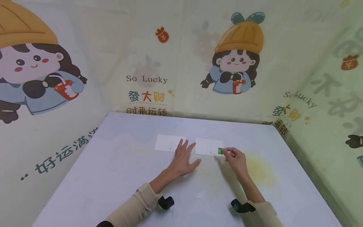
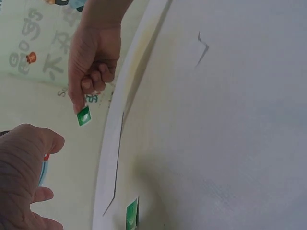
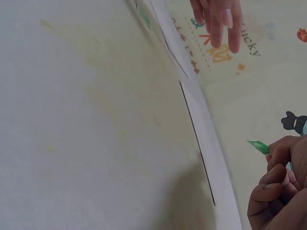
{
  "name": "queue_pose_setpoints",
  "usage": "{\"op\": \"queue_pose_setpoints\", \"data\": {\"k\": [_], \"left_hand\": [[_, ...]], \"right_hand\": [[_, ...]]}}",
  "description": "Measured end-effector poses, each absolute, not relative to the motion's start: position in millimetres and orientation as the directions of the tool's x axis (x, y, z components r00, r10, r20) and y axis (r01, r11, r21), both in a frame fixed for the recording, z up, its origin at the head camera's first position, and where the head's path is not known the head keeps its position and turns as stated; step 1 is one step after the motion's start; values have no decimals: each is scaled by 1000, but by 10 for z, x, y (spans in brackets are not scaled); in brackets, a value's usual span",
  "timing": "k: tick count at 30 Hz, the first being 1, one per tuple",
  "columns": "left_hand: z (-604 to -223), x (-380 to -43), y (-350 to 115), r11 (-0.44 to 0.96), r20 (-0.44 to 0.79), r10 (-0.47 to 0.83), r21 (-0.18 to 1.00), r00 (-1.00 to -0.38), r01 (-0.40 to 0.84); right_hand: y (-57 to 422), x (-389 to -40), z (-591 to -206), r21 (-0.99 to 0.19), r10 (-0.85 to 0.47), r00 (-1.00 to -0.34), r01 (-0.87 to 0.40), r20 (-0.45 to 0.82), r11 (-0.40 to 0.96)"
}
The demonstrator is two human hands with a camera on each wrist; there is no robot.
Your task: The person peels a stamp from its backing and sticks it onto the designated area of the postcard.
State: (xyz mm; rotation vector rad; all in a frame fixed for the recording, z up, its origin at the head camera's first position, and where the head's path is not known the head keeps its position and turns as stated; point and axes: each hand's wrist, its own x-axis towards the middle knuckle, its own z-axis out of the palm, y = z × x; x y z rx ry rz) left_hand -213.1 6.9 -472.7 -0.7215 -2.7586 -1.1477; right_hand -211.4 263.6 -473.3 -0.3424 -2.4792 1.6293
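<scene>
the right hand (image 1: 234,157), the nearer one, pinches the green stamp (image 1: 220,151) by its right edge; the stamp juts left of the fingertips, raised over the near right corner of the right card (image 1: 205,145), whose long axis runs left to right. the left hand (image 1: 185,159), spread wide and holding nothing, hovers by the left card (image 1: 165,143), hiding a second stamp (image 2: 131,216) from the head view.

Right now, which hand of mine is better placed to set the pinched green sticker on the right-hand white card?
Probably your right hand: it pinches the green sticker, which in the head view overlaps the right-hand white card. Your left hand has fingers spread, pinching nothing.
</scene>
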Motion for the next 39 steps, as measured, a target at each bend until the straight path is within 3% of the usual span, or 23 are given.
{"op": "queue_pose_setpoints", "data": {"k": [39], "left_hand": [[-4932, -2413, 178, 671, 172, 398, 616, -901, 414]], "right_hand": [[2729, -2426, -4867, -901, 347, -935, 214, -76, 378]]}}
